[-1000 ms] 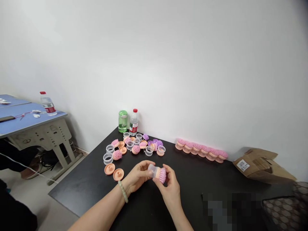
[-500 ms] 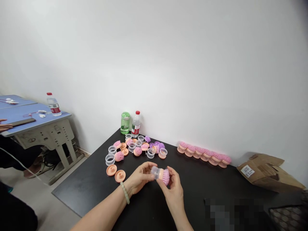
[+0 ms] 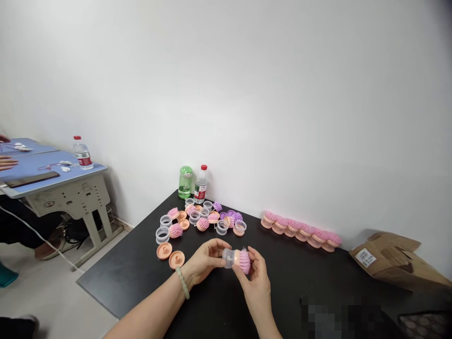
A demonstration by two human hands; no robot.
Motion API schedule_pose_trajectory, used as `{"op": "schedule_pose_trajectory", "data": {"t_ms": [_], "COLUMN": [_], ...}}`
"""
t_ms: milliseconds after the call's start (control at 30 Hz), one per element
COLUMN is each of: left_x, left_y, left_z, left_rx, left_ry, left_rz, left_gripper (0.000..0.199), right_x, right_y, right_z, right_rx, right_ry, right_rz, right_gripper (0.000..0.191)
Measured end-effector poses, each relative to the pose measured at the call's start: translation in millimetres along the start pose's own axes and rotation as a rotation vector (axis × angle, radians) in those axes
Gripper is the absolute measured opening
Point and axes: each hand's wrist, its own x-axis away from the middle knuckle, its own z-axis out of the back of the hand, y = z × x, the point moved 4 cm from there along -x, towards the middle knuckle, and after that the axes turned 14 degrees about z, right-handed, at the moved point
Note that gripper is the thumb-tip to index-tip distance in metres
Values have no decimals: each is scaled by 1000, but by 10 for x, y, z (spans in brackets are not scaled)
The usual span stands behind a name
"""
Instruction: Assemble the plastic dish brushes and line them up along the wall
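Note:
Over the black table, my left hand (image 3: 205, 262) pinches a clear plastic ring piece (image 3: 228, 258) between thumb and fingers. My right hand (image 3: 257, 281) grips a pink-bristled brush head (image 3: 244, 262) with a peach base, lying sideways against the ring. Whether the two parts are joined I cannot tell. Beyond my hands lie loose parts: clear rings (image 3: 163, 235), pink brush heads (image 3: 175, 230), purple pieces (image 3: 238, 216) and peach discs with a centre post (image 3: 176, 259). A row of several pink brushes on peach bases (image 3: 303, 231) stands along the wall at right.
A green bottle (image 3: 185, 182) and a red-capped water bottle (image 3: 201, 184) stand at the table's back corner. On the right lies an opened brown paper bag (image 3: 384, 263). Left of the table is a blue desk (image 3: 70, 174), where another person's hand (image 3: 7, 163) shows.
My hands keep nearly the same hold on the ring and brush head. The view has shifted slightly, and the other person's hand at the blue desk has lifted off the dark flat object.

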Motion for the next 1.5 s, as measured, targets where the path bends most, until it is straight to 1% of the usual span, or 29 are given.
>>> {"op": "schedule_pose_trajectory", "data": {"t_ms": [67, 100, 167, 267, 333, 400, 467, 533, 567, 633, 700, 767, 800, 867, 933, 967, 1067, 1100, 1133, 1200, 1267, 1300, 1400, 1500], "left_x": [27, 24, -11, -71, -77, -48, -1, 30, 29, -5, -57, -92, -97, -80, -38, -16, 15, 6, -12, -57, -88, -93, -65, -16], "left_y": [50, 43, -34, -163, -169, -106, -13, 52, 58, 7, -88, -159, -172, -156, -101, -67, 5, -1, -28, -108, -164, -171, -126, -56], "left_z": [-2, 13, 62, 101, 88, 56, 27, 32, 51, 106, 145, 147, 136, 108, 78, 65, 59, 74, 96, 134, 147, 144, 118, 86], "left_rx": [-15, -13, -8, -39, -41, -52, -77, -76, -62, -38, -57, -91, -99, -92, -78, -70, -30, -16, -9, -23, -52, -61, -61, -53], "left_ry": [-9, 7, 66, 120, 114, 87, 57, 61, 81, 140, 165, 135, 107, 65, 39, 27, 21, 44, 74, 116, 114, 103, 78, 60], "left_rz": [-78, -82, -7, 129, 137, 77, -18, -89, -90, 0, 143, 233, 239, 209, 147, 105, 3, 10, 49, 168, 230, 226, 148, 76], "left_gripper": [58, 56, 47, 49, 47, 43, 49, 57, 57, 55, 61, 63, 60, 50, 42, 42, 51, 51, 50, 53, 53, 51, 42, 41], "right_x": [-1, 2, 12, 24, 22, 17, 12, 12, 13, 18, 22, 21, 20, 15, 11, 9, 8, 9, 11, 14, 15, 16, 14, 14], "right_y": [5, 5, 2, -6, -8, -6, -4, -1, 0, -2, -10, -25, -33, -48, -56, -58, -57, -55, -53, -49, -44, -42, -44, -52], "right_z": [-1, -4, -12, -16, -11, -3, 2, 1, -1, -8, -14, -14, -11, -3, 4, 6, 2, -2, -8, -18, -22, -21, -15, -12], "right_rx": [4, 12, 29, 35, 23, 4, -12, -15, -13, -10, -13, -22, -27, -42, -64, -72, -77, -75, -72, -66, -61, -61, -89, -125], "right_ry": [-3, -4, -8, -18, -18, -11, -4, 3, 6, 2, -6, -13, -14, -10, -4, 1, 11, 7, 1, -13, -20, -20, -12, -10], "right_rz": [-7, -3, 15, 44, 48, 41, 35, 34, 35, 39, 47, 55, 55, 48, 34, 27, 18, 17, 17, 20, 18, 18, 20, 22], "right_gripper": [63, 63, 63, 63, 63, 63, 62, 62, 62, 62, 63, 62, 62, 62, 62, 62, 63, 63, 64, 64, 65, 65, 64, 63]}}
